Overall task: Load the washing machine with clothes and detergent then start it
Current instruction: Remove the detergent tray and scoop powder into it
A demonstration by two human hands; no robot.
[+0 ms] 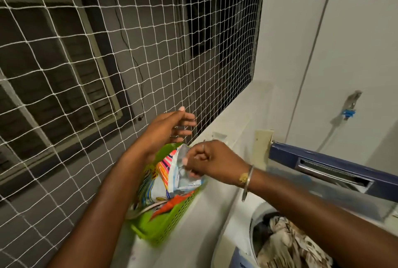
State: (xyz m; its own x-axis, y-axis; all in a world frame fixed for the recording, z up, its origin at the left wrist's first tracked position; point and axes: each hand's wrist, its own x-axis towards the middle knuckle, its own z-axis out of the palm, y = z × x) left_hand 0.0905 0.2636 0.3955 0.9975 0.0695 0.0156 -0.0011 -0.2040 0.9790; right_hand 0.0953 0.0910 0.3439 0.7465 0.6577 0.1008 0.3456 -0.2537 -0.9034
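Around: white string net [129, 52] backs the ledge [226, 121]; dark blue lid [323, 164] stands raised.
Basket: green slotted plastic basket [170, 222] on the ledge.
Detergent: glossy, crinkled packet [183, 179] standing in the basket.
Hands: left hand [172, 126] spread, empty, near the net; right hand [212, 160] pinching the packet's top.
Clothes: rumpled patterned clothes [286, 244] inside the washing machine [253, 224].

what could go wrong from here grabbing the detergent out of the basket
1. The right hand pinches the detergent packet only near its top, and it sits wedged among other packets in the green basket; it may slip or drag them out.
2. The left hand hovers open, not steadying the basket on the ledge, so a tug may shift it.
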